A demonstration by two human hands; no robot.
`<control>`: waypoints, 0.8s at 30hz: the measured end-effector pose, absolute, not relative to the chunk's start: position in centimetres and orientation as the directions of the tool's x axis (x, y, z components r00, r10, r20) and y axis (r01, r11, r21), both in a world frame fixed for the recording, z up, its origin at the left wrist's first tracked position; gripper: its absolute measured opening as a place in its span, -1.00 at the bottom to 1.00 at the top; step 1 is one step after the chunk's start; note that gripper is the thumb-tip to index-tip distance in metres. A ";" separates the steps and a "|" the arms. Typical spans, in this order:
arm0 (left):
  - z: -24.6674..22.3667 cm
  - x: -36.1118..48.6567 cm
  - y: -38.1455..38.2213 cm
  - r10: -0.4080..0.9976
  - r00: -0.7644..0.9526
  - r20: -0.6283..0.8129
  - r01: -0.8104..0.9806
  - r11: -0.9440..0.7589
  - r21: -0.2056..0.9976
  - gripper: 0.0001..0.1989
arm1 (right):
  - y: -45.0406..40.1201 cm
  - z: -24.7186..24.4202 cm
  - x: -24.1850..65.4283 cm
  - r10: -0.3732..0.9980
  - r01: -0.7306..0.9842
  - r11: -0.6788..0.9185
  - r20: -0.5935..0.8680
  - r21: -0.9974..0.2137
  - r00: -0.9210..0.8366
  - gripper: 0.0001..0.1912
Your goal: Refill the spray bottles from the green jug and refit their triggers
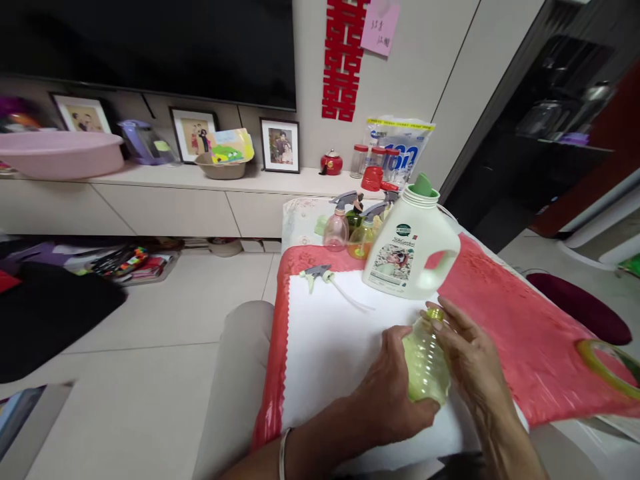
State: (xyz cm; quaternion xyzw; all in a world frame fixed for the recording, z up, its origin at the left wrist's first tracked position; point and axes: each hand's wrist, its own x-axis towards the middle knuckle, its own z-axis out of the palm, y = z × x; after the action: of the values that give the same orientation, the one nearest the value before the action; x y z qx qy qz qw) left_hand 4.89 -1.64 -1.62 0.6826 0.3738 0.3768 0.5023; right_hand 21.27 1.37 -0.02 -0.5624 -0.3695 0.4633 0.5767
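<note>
A clear yellow-green spray bottle (425, 363) without its sprayer head is held over the white sheet (330, 353). My left hand (390, 393) wraps round its body, thumb at the lower end. My right hand (470, 353) grips it near the uncovered neck, fingers closed at the threads. On the sheet's far left corner lies a grey and pale green trigger sprayer (320, 273) with its dip tube stretched to the right. Just beyond my hands stands a large pale green detergent jug (407, 247), a green piece in its mouth.
A pink spray bottle (336, 230), a yellow one (361, 239) and a dark green one stand left of the jug. A red cloth (500, 313) covers the table, with a tape roll (607, 367) at right. Behind, a cabinet (175, 207) holds picture frames and a pink basin (60, 153).
</note>
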 end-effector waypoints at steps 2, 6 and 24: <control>-1.1 4.4 -1.1 0.909 0.396 0.130 0.112 -0.188 0.976 0.03 | 1.2 0.7 19.6 0.961 -0.089 0.109 0.082 -0.990 0.264 -0.06; 0.4 2.6 0.2 0.952 0.272 0.139 0.163 -0.188 0.969 -0.12 | 0.5 0.9 15.8 0.901 0.129 0.415 0.427 -0.901 0.085 -0.36; -3.8 -1.0 4.6 0.840 -0.122 0.529 0.446 -0.430 0.785 -0.29 | 12.3 2.7 26.1 0.833 0.377 0.220 0.374 -0.900 0.407 -0.29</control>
State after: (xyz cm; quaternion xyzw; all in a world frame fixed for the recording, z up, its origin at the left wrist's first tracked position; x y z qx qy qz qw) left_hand -0.99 4.59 -3.82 0.6384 0.5037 0.5543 0.1775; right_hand 26.12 12.32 2.66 -0.5941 -0.5092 0.1927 0.5921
